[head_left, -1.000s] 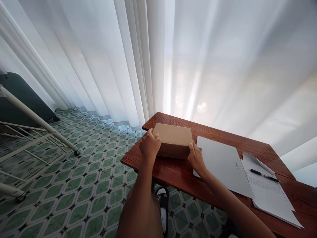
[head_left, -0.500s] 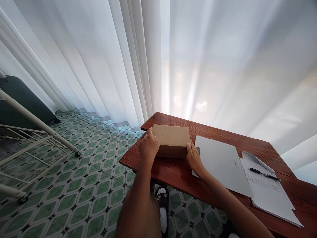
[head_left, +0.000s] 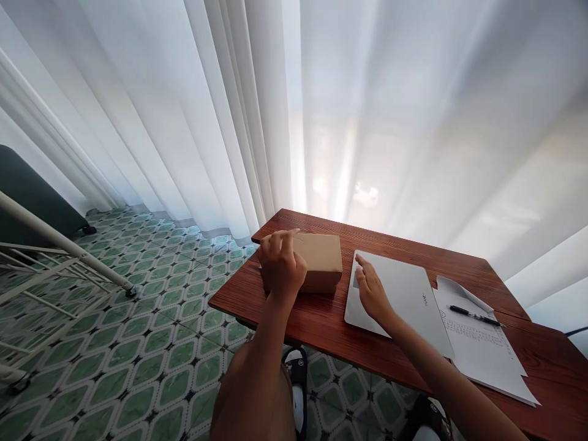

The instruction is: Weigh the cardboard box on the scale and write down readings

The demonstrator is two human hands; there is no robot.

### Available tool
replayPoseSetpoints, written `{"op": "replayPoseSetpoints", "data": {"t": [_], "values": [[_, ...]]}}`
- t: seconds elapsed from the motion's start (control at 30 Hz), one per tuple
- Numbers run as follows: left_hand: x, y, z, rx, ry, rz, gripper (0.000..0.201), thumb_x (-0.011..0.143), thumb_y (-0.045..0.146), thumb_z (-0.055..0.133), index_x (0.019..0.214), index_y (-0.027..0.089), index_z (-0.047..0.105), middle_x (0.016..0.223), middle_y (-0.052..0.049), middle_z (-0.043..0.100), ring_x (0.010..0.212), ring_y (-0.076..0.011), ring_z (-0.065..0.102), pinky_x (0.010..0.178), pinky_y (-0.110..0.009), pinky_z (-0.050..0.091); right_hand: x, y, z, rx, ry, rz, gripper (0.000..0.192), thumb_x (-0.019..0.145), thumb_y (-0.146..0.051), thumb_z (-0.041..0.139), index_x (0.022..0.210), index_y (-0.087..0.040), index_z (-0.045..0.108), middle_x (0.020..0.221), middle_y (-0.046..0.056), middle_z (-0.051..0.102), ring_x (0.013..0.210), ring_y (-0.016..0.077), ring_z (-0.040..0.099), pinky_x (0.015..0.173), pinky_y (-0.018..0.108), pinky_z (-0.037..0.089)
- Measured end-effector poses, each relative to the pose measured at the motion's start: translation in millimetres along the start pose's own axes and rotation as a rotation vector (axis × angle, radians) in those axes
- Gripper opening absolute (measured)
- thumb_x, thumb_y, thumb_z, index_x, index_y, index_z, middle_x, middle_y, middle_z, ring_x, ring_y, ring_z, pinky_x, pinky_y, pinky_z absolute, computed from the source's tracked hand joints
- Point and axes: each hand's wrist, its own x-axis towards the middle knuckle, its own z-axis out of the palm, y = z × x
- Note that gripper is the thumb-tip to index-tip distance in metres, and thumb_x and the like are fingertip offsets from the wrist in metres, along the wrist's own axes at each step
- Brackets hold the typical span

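Observation:
A closed brown cardboard box (head_left: 321,260) lies flat near the left end of a reddish wooden table (head_left: 321,318). My left hand (head_left: 281,267) rests on the box's left part, fingers curled over its top edge. My right hand (head_left: 371,289) lies flat with fingers spread on the near left corner of a closed silver laptop (head_left: 408,297), just right of the box and apart from it.
White papers (head_left: 482,352) with a black pen (head_left: 473,316) lie right of the laptop. Sheer white curtains (head_left: 321,110) hang behind the table. A white metal rack (head_left: 59,257) and a dark case (head_left: 32,196) stand on the green patterned floor tiles at left. Sandals (head_left: 298,380) sit under the table.
My right hand has let go of the box's right side and moved onto the laptop. My left hand has slid up onto the box's top. The view has shifted slightly right.

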Motion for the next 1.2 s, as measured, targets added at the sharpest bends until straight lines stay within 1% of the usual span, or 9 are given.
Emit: {"op": "replayPoseSetpoints", "data": {"t": [0.1,0.3,0.43,0.6,0.73,0.83,1.0,1.1,1.2], "values": [[-4,14,2.2,-0.038,-0.027,0.066,0.045,0.079,0.003,0.042,0.112,0.019,0.068,0.107,-0.008,0.068,0.104,-0.0305,0.055,0.091,-0.044,0.039,-9,4,-26,-0.037,0.035,-0.032,0.062,0.104,-0.061,0.027,0.145,-0.021,0.05,0.147,0.012,0.053,0.141,0.0264,0.045,0.121,0.05,0.032],[-21,47,7.6,-0.119,-0.177,0.166,0.041,0.082,0.005,0.042,0.108,0.02,0.069,0.101,-0.009,0.07,0.099,-0.0285,0.057,0.086,-0.043,0.038,-32,15,-80,-0.107,0.053,-0.035,0.048,0.107,-0.051,0.027,0.135,-0.025,0.055,0.139,0.01,0.057,0.132,0.0264,0.051,0.113,0.048,0.04],[-36,73,14.8,-0.134,-0.291,0.237,0.039,0.082,0.006,0.043,0.106,0.021,0.07,0.099,-0.008,0.071,0.096,-0.0277,0.058,0.084,-0.043,0.038,-46,27,-114,-0.126,0.087,-0.025,0.043,0.108,-0.049,0.026,0.123,-0.025,0.06,0.128,0.01,0.061,0.121,0.0255,0.057,0.105,0.045,0.045],[-57,100,24.6,-0.181,-0.431,0.351,0.039,0.081,0.005,0.044,0.108,0.021,0.068,0.097,-0.007,0.07,0.094,-0.0258,0.058,0.084,-0.041,0.039,-62,46,-148,-0.146,0.107,-0.017,0.043,0.109,-0.047,0.026,0.108,-0.025,0.062,0.113,0.009,0.065,0.111,0.0259,0.059,0.099,0.044,0.045],[-73,121,26.1,-0.281,-0.442,0.519,0.038,0.081,0.004,0.044,0.109,0.018,0.066,0.096,-0.007,0.069,0.092,-0.0245,0.057,0.082,-0.039,0.04,-73,62,-175,-0.211,0.1,-0.019,0.042,0.108,-0.044,0.028,0.1,-0.024,0.064,0.107,0.008,0.066,0.108,0.0264,0.059,0.095,0.044,0.045],[-83,139,25.2,-0.35,-0.441,0.647,0.035,0.083,0.004,0.045,0.109,0.017,0.065,0.095,-0.007,0.068,0.09,-0.0241,0.055,0.08,-0.039,0.039,-76,77,-196,-0.284,0.128,-0.029,0.039,0.107,-0.041,0.032,0.093,-0.024,0.064,0.099,0.008,0.066,0.1,0.0267,0.06,0.089,0.043,0.046],[-100,181,29.2,-0.504,-0.486,0.89,0.033,0.081,0.006,0.048,0.109,0.015,0.062,0.094,-0.007,0.066,0.087,-0.0228,0.053,0.078,-0.039,0.038,-75,110,-229,-0.442,0.17,-0.045,0.031,0.103,-0.036,0.041,0.085,-0.022,0.062,0.091,0.008,0.067,0.09,0.0265,0.061,0.083,0.042,0.048],[-116,212,35.7,-0.583,-0.546,1.069,0.025,0.085,0.013,0.05,0.108,0.015,0.062,0.092,-0.006,0.064,0.084,-0.0217,0.051,0.078,-0.039,0.037,-75,133,-243,-0.547,0.164,-0.039,0.025,0.1,-0.032,0.045,0.09,-0.021,0.065,0.093,0.009,0.068,0.092,0.0284,0.062,0.084,0.045,0.049],[-137,242,44.1,-0.646,-0.553,1.281,0.019,0.089,0.018,0.053,0.105,0.015,0.063,0.089,-0.005,0.06,0.082,-0.0203,0.05,0.077,-0.038,0.037,-79,153,-252,-0.619,0.11,-0.005,0.024,0.098,-0.029,0.047,0.106,-0.02,0.068,0.1,0.011,0.068,0.098,0.0303,0.063,0.088,0.047,0.05]]}}
